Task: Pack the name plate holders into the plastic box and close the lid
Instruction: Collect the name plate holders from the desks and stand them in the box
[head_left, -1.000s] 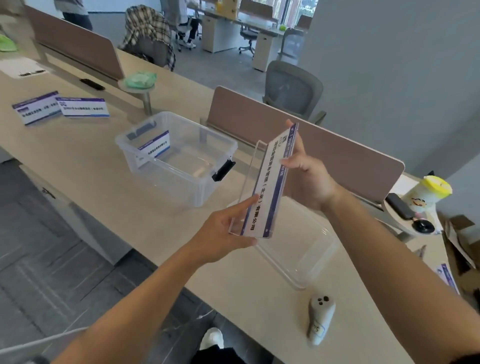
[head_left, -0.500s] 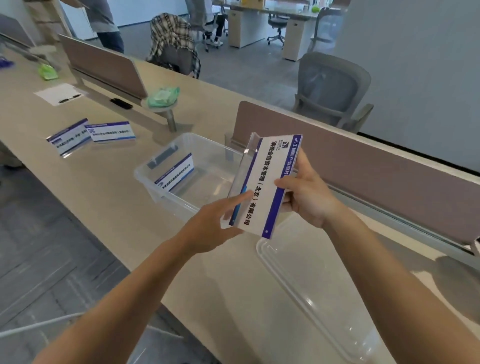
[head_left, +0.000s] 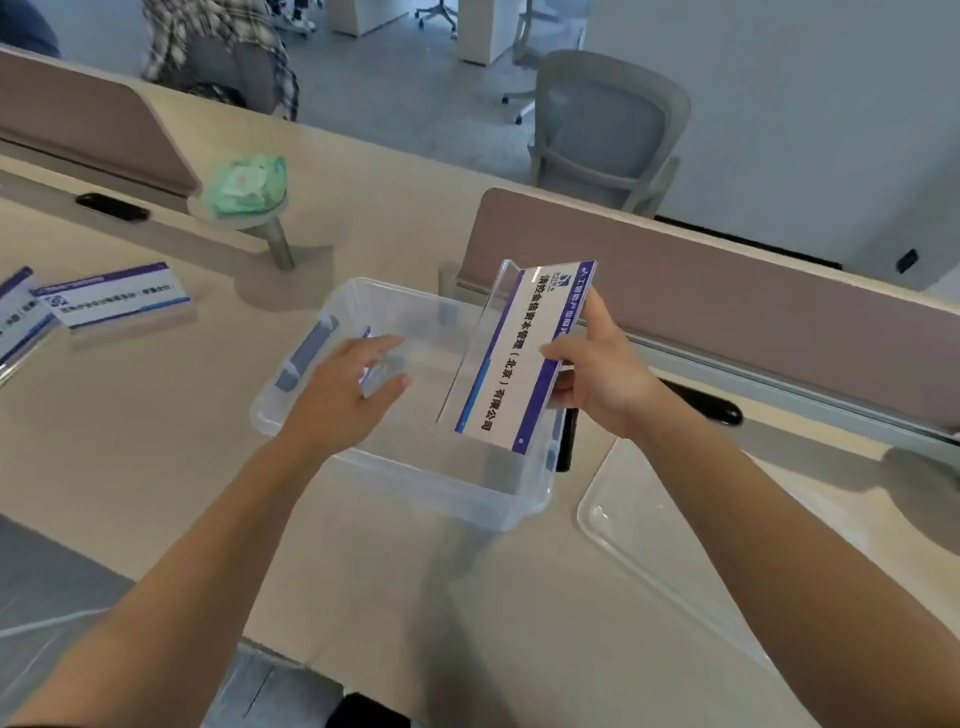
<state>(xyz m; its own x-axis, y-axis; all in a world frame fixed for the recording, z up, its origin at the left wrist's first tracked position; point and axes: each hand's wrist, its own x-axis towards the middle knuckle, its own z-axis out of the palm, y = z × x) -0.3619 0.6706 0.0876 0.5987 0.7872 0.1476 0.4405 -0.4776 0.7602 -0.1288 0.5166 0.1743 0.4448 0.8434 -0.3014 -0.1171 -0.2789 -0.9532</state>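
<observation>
Name plate holder (head_left: 511, 358) | right hand (head_left: 605, 382) pinches its edge, tilted to enter box (head_left: 291, 415) | left hand (head_left: 337, 395) fingers spread, empty, over box

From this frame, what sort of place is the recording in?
Likely an open-plan office: long shared desk with divider panels, mesh office chair behind, more desks beyond.

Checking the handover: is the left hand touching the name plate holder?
Apart. The head view shows clear box interior between the left hand and the name plate holder, which only the right hand holds.
</observation>
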